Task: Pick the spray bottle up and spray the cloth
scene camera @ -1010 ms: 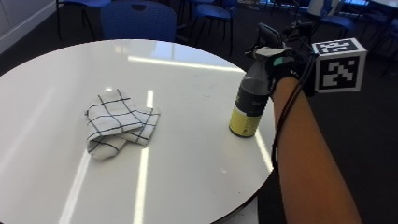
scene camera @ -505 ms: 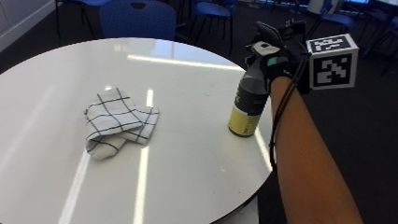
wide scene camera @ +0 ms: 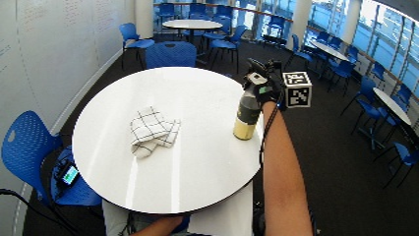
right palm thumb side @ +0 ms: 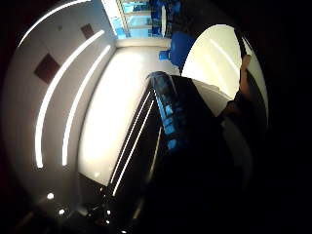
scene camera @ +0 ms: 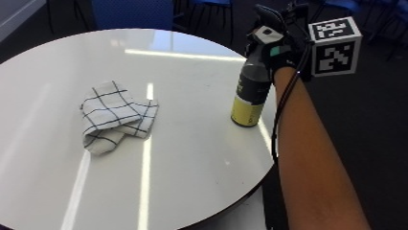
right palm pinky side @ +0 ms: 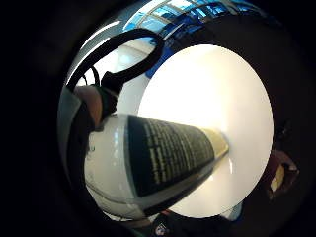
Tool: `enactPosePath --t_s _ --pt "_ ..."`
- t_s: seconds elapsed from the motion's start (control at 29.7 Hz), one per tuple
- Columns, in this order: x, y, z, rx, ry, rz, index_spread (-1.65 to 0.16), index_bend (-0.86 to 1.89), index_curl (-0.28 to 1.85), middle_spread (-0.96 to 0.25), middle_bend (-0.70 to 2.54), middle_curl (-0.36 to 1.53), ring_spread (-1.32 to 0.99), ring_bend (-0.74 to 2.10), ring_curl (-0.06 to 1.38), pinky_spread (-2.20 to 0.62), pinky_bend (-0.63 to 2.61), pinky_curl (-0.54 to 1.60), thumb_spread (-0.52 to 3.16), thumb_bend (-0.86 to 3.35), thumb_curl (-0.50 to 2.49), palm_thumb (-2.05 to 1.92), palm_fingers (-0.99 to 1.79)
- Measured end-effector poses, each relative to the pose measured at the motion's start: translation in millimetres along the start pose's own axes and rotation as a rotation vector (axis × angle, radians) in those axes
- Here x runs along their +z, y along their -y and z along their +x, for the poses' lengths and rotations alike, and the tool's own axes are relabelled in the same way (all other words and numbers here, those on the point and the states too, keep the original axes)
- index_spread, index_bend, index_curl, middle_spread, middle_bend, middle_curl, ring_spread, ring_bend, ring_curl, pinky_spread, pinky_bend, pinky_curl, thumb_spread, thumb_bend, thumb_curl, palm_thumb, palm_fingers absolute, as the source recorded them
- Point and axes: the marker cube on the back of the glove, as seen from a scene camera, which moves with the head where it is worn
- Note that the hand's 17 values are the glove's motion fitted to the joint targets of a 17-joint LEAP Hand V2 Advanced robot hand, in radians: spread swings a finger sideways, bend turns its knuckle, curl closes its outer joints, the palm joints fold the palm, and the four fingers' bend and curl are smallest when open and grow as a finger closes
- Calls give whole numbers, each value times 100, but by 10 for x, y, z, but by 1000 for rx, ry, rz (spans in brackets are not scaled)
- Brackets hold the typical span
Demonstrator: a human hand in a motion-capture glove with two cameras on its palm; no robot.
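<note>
Fingers [scene camera: 271, 36] curl around spray bottle [scene camera: 250, 91] top.

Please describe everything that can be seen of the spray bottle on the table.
The spray bottle stands upright near the edge of the round white table, apart from the checked cloth. Its lower body is yellow, its upper part dark with a label of small print, which the little finger side palm view shows close up. It looks like plastic. The gloved right hand grips its top, around the spray head. Its base seems to rest on the table.
</note>
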Motion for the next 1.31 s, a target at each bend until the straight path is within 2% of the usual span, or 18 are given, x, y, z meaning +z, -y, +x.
enactPosePath --t_s 0.81,1.31 --pt "-11 -24 337 -58 20 102 -31 26 61 -20 66 53 -17 53 45 -12 30 33 41 -3 72 101 133" --pt "195 8 404 -86 -3 121 -31 32 65 -20 69 54 -17 57 47 -21 30 37 30 -3 75 98 136"
